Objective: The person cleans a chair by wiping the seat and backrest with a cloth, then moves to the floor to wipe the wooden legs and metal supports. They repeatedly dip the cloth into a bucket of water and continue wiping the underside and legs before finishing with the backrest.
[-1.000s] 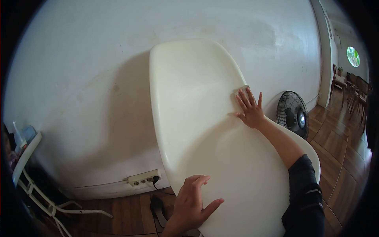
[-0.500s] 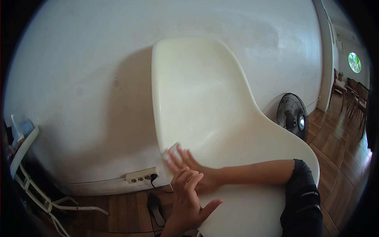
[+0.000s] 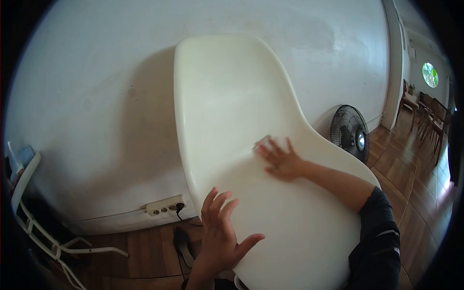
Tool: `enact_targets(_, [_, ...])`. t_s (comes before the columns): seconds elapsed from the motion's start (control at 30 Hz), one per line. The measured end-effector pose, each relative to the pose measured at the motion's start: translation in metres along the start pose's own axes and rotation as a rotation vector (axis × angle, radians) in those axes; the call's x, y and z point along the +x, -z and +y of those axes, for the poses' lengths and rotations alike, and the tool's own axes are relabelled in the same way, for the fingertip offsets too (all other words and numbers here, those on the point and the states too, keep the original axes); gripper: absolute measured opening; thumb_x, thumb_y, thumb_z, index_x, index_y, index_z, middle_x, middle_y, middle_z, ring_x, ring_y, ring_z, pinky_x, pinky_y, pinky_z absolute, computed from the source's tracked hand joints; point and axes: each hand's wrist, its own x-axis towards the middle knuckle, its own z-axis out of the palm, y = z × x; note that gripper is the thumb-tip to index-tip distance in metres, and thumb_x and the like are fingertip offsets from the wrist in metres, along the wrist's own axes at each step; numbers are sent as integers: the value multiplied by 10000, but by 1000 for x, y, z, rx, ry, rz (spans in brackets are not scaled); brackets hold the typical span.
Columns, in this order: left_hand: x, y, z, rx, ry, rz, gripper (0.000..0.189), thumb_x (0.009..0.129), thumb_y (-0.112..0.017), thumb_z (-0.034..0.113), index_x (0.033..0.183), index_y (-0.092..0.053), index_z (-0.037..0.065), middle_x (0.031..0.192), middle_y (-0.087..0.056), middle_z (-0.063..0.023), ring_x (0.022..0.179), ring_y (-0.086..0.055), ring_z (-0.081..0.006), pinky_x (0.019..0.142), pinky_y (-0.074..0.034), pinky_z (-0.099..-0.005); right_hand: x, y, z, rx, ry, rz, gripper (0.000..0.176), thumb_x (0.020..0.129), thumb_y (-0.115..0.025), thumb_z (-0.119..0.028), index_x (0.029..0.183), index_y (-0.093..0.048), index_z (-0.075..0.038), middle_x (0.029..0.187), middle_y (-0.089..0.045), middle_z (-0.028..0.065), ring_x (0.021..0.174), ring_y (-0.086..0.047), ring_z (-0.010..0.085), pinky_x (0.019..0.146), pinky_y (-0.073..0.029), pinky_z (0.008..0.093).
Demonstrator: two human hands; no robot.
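A cream moulded chair (image 3: 227, 87) with a smooth one-piece shell fills the middle of the view. On its surface, where the backrest curves into the seat, my right hand (image 3: 284, 162) lies with fingers spread and slightly blurred. Beneath those fingertips shows the edge of a small white cloth (image 3: 262, 142), mostly covered by the hand. My left hand (image 3: 222, 232) is near the left edge of the seat, its fingers apart and curved, thumb stretched out over the seat. Nothing is in it.
Behind the chair stands a white wall (image 3: 111, 63) with a power strip (image 3: 165, 206) low on it, one black plug inserted. A black fan (image 3: 349, 134) is at right. At left is a white metal-framed piece (image 3: 53, 249); a dark shoe (image 3: 182, 244) lies on the floor.
My right hand has slid the white cloth from the seat's left edge up and right toward the middle. My left hand's fingers have spread wider. The view has shifted slightly.
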Motion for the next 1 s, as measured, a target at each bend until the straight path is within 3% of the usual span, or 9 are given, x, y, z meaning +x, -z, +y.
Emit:
enact_targets(0.17, [0, -1, 2, 11, 22, -25, 776, 785, -674, 446, 1265, -297, -32, 1329, -293, -206, 1305, -195, -423, 1051, -217, -515, -34, 1, 67, -124, -263, -35, 645, 940, -181, -540, 1472, -12, -217, 1535, 35, -69, 1411, 76, 206, 1063, 79, 617])
enact_targets(0.37, [2, -1, 5, 25, 34, -14, 753, 803, -659, 428, 1271, -302, -41, 1325, -284, -210, 1301, -196, -412, 1055, -220, -504, -48, 9, 69, -178, -391, -75, 669, 927, -192, -567, 1473, -26, -217, 1534, 23, -82, 1410, 82, 199, 1074, 69, 603])
enact_targets(0.47, [0, -6, 0, -38, -1, 97, 742, 817, -645, 417, 1281, -287, -39, 1320, -284, -216, 1295, -203, -405, 1056, -218, -502, -37, -8, 63, -191, -411, -32, 732, 911, -219, -589, 1472, 2, -174, 1537, 66, -22, 1405, 107, 260, 1087, 49, 576])
enact_targets(0.53, [0, -8, 0, -85, -10, 155, 724, 822, -641, 398, 1288, -282, -25, 1312, -298, -212, 1280, -224, -411, 1044, -226, -508, -25, -12, 51, -40, -430, 38, 795, 897, -243, -605, 1465, 36, -122, 1529, 122, 50, 1390, 134, 336, 1094, 35, 554])
enact_targets(0.7, [1, -10, -2, -130, -20, 213, 714, 826, -639, 378, 1296, -272, -14, 1305, -310, -213, 1266, -242, -423, 1036, -232, -514, 18, -20, -17, 205, -246, 69, 842, 895, -245, -618, 1446, 113, -90, 1510, 174, 119, 1367, 159, 405, 1086, 0, 573])
enact_targets(0.8, [0, -11, -3, -128, -17, 186, 727, 824, -640, 385, 1297, -266, -20, 1312, -303, -216, 1265, -238, -430, 1041, -224, -516, 31, -21, -77, 329, -13, 118, 827, 918, -285, -558, 1436, 128, -64, 1499, 161, 181, 1353, 127, 463, 1071, -56, 603])
enact_targets(0.87, [1, -12, -4, -110, -41, 199, 740, 828, -628, 409, 1300, -259, -25, 1319, -296, -220, 1270, -229, -433, 1049, -207, -521, 20, -2, -113, 313, 149, 38, 790, 928, -339, -497, 1443, 69, -58, 1502, 101, 203, 1351, 63, 490, 1053, -128, 624])
enact_targets(0.93, [-1, -13, -5, -82, -45, 207, 766, 833, -609, 447, 1314, -244, -26, 1333, -281, -221, 1287, -202, -416, 1060, -196, -510, 14, -15, -134, 204, 543, 247, 701, 939, -322, -491, 1450, -51, -96, 1496, 11, 205, 1357, 36, 475, 1044, -139, 653])
enact_targets(1.0, [-1, -15, -5, -43, -59, 231, 795, 843, -575, 500, 1327, -228, -27, 1357, -258, -223, 1312, -162, -401, 1071, -182, -502, -7, 4, -134, 390, 630, 190, 689, 942, -301, -500, 1448, -64, -98, 1496, -13, 192, 1368, 38, 446, 1049, -139, 650])
